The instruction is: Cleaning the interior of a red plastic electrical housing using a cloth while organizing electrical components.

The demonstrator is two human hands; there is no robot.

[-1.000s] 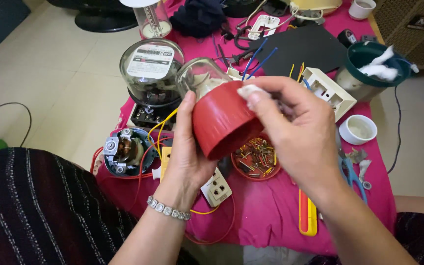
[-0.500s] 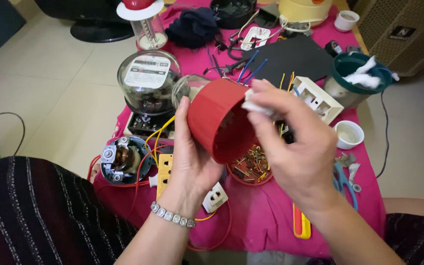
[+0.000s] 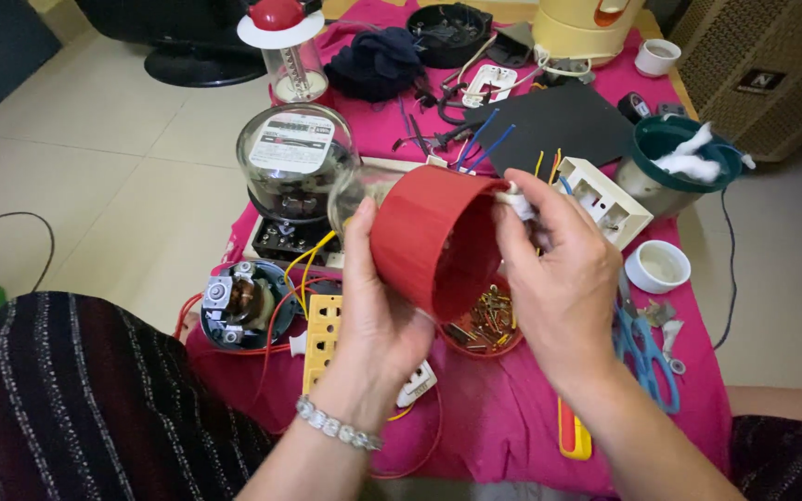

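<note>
Left hand [image 3: 378, 315] cradles a smooth red plastic cylindrical cup [image 3: 433, 237], grip wrapped around its wall; right hand [image 3: 559, 269], grip pinching a small white wad [image 3: 519, 201] at its rim, above a dish of brass screws [image 3: 483, 327].

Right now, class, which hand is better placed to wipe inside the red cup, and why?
The right hand, probably. It pinches a small white wad at the rim of the red cup, whose mouth faces it. The left hand is wrapped around the cup's outside, holding it tilted.
</note>
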